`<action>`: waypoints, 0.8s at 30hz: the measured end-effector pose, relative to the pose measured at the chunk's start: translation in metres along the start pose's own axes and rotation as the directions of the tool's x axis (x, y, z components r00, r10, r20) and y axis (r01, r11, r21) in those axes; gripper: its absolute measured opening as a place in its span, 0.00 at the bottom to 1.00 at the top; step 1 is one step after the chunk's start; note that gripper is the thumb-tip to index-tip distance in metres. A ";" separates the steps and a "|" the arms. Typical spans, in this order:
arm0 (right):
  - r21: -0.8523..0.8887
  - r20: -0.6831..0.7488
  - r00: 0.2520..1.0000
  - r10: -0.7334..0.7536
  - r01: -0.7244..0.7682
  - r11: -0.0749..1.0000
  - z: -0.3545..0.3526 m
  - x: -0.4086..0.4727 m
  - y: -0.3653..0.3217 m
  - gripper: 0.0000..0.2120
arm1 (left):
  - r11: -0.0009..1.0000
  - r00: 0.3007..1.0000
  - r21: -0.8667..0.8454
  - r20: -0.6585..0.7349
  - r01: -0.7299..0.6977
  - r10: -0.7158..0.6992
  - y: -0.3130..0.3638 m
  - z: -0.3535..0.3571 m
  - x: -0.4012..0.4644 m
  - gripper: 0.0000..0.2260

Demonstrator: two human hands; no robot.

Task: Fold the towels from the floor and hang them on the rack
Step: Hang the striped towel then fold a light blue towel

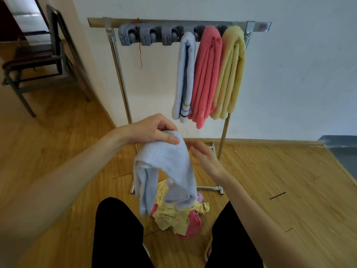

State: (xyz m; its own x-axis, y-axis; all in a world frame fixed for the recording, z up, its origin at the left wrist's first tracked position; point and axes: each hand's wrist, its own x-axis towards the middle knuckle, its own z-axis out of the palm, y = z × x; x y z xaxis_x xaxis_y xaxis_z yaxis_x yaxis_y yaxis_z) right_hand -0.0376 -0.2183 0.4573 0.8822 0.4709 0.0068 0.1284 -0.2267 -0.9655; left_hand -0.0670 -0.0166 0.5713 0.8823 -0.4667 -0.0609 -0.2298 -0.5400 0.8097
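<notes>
My left hand [154,130] pinches the top of a light blue towel [166,171], which hangs doubled down in front of my legs. Just to its right, my right hand [204,157] is held flat with fingers apart, close to the towel's edge and holding nothing. On the floor below lies a pile of towels [179,215], yellow and pink with a bit of purple. The metal rack [119,60] stands against the wall ahead. Three folded towels hang at its right end: a pale blue one [183,78], a pink one [206,74] and a yellow one [231,70].
Grey clips [146,35] line the left part of the rack's bar, with a red thread dangling. A dark metal chair [38,55] stands at the left on the wooden floor. A grey-blue surface [343,151] is at the right edge. My black-trousered legs flank the pile.
</notes>
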 end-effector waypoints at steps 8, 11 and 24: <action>0.338 0.327 0.936 -0.126 0.008 0.941 -0.014 -0.002 -0.043 0.10 | 1.000 0.998 -0.021 -0.055 0.017 -0.018 -0.004 -0.007 0.000 0.09; 0.251 0.310 0.938 -0.156 0.078 0.965 -0.027 0.000 -0.057 0.10 | 0.998 0.995 -0.043 -0.093 0.040 -0.044 -0.011 -0.007 -0.002 0.10; -0.120 0.048 0.997 -0.065 0.071 0.990 -0.108 0.036 -0.077 0.06 | 0.988 0.976 -0.116 -0.181 0.103 -0.123 -0.040 -0.029 -0.011 0.13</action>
State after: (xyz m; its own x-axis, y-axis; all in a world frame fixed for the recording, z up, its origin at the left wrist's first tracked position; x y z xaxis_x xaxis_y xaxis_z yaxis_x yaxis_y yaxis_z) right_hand 0.0333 -0.2765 0.5596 0.8490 0.5253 0.0572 0.2439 -0.2935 -0.9243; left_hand -0.0555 0.0308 0.5565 0.9636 -0.2619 -0.0534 -0.0882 -0.5001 0.8614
